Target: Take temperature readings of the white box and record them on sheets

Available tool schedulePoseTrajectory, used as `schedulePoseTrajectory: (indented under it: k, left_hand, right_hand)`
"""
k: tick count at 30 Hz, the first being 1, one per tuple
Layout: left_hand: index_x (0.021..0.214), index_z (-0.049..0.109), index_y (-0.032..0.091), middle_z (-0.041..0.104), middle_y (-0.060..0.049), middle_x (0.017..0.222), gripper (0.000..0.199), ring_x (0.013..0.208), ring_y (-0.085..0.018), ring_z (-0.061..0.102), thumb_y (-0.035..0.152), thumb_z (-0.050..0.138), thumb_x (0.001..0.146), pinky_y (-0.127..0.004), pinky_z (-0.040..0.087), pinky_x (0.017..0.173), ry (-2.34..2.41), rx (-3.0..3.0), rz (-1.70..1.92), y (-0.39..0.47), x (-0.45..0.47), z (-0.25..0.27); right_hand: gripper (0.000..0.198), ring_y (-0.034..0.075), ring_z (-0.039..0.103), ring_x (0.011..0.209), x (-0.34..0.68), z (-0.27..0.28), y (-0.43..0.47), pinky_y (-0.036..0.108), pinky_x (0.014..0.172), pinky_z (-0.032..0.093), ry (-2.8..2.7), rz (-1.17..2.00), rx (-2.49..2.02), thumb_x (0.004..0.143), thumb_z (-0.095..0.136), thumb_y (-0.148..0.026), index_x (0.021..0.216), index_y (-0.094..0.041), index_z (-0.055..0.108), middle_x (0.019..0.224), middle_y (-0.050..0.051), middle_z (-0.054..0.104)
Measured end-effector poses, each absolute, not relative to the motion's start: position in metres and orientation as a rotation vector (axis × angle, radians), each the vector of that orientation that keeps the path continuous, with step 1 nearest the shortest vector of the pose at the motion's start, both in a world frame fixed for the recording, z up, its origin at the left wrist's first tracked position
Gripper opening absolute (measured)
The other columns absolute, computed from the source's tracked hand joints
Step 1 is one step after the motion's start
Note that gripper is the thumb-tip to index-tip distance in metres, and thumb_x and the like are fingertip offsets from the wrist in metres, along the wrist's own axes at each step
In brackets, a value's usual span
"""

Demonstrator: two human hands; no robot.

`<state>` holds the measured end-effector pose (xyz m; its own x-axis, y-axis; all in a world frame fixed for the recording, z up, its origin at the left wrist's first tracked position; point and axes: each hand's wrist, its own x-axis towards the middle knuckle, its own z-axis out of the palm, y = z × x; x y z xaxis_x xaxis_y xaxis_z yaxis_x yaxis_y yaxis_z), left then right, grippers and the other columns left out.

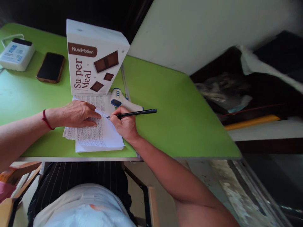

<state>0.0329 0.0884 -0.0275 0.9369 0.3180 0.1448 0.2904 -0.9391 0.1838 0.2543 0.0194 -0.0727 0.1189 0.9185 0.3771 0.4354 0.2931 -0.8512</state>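
A stack of white paper sheets (111, 135), partly covered with rows of small handwriting, lies near the front edge of the green table. My left hand (79, 114) rests flat on the written part, its index finger stretched toward the pen tip. Between the fingers of my right hand (125, 124) is a black pen (142, 113), its tip on or just above the paper beside the left fingertip. Just beyond the right hand lies a white infrared thermometer (124, 101), partly hidden by that hand.
A white NutriMotion box (94, 60) stands upright at the top of the sheets. Left of it are a dark phone (50, 67) and a white device with a cable (17, 54). The green table (175, 119) extends right, where a wall and a cluttered shelf border it.
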Motion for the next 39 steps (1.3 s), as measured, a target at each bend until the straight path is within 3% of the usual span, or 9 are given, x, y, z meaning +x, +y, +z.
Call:
schedulePoseTrajectory:
  k: [25,32,35,39]
  left_hand:
    - [0.117,0.077,0.022,0.075,-0.008,0.090,0.027,0.080,-0.021,0.071,0.033,0.063,0.097,-0.027,0.044,0.059,0.470,2.939,0.261,0.088,0.033,-0.027]
    - [0.113,0.077,0.019,0.073,-0.008,0.089,0.025,0.079,-0.020,0.069,0.033,0.062,0.098,-0.029,0.043,0.059,0.417,2.906,0.284,0.089,0.033,-0.030]
    - [0.104,0.074,0.019,0.069,-0.006,0.085,0.026,0.072,-0.016,0.063,0.034,0.053,0.103,-0.029,0.043,0.060,0.523,2.803,0.527,0.088,0.033,-0.024]
    - [0.105,0.059,0.021,0.056,-0.001,0.093,0.029,0.079,-0.013,0.050,0.046,0.046,0.109,-0.032,0.044,0.072,0.996,2.591,1.341,0.096,0.024,-0.010]
  right_hand:
    - [0.015,0.013,0.053,0.058,0.254,-0.075,0.020,0.028,0.059,0.050,-1.480,0.586,-1.294,0.078,0.061,-0.032,0.067,-0.025,0.054,0.059,-0.004,0.058]
    - [0.009,0.013,0.052,0.055,0.262,-0.065,0.022,0.027,0.054,0.046,-1.456,0.405,-1.245,0.077,0.061,-0.030,0.070,-0.026,0.056,0.060,-0.005,0.057]
    - [0.003,0.014,0.056,0.059,0.274,-0.057,0.020,0.029,0.059,0.049,-1.528,0.296,-1.284,0.076,0.063,-0.025,0.078,-0.026,0.061,0.067,-0.004,0.063]
    - [0.013,0.016,0.060,0.066,0.286,-0.051,0.019,0.031,0.062,0.051,-1.722,0.163,-1.341,0.074,0.063,-0.015,0.081,-0.025,0.068,0.075,-0.001,0.067]
